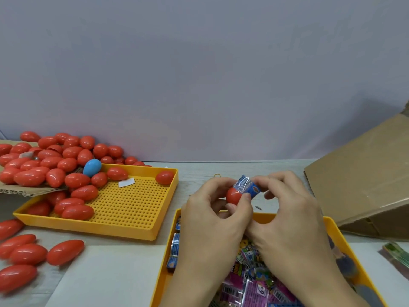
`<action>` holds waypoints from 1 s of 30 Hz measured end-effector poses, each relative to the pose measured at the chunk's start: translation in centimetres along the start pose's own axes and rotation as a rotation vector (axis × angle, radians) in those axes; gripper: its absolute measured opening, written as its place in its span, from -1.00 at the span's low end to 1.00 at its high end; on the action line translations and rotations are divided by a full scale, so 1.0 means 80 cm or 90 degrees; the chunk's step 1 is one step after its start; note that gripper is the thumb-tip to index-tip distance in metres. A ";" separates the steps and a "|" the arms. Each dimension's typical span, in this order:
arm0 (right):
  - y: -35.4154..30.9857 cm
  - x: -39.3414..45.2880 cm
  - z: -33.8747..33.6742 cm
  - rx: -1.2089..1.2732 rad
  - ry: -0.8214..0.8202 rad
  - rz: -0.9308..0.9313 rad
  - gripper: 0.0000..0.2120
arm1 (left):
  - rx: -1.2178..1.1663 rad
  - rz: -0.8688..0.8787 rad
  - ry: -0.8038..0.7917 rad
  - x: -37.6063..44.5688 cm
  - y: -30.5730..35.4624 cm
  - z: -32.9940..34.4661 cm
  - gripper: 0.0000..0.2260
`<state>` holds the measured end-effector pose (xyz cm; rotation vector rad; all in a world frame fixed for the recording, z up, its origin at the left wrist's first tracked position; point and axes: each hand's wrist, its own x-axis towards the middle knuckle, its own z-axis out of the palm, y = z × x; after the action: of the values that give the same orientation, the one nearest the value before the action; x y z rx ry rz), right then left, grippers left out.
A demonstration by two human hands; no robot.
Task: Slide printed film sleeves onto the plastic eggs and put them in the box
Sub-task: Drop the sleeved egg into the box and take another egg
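Note:
My left hand holds a red plastic egg above the near yellow tray. A blue printed film sleeve sits partly over the egg's right end. My right hand pinches that sleeve from the right. The near tray holds several loose printed sleeves. The cardboard box stands at the right, its flap tilted open.
A perforated yellow tray at the left holds several red eggs and a white slip. A big heap of red eggs with one blue egg spills from cardboard behind it. More red eggs lie at the front left. A green packet lies far right.

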<state>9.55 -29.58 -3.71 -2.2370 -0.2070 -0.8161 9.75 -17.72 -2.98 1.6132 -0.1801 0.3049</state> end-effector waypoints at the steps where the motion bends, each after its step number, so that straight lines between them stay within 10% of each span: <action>1: 0.000 0.000 -0.001 0.003 0.007 -0.002 -0.65 | 0.001 -0.001 0.000 0.000 0.000 0.001 -0.85; 30: -0.010 0.002 -0.005 0.074 -0.090 0.004 -0.59 | -0.145 -0.158 -0.056 0.003 0.007 -0.007 -0.73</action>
<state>9.14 -29.30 -2.91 -2.1860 -0.3059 -0.6263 9.74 -17.18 -2.35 1.4050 -0.0776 0.0211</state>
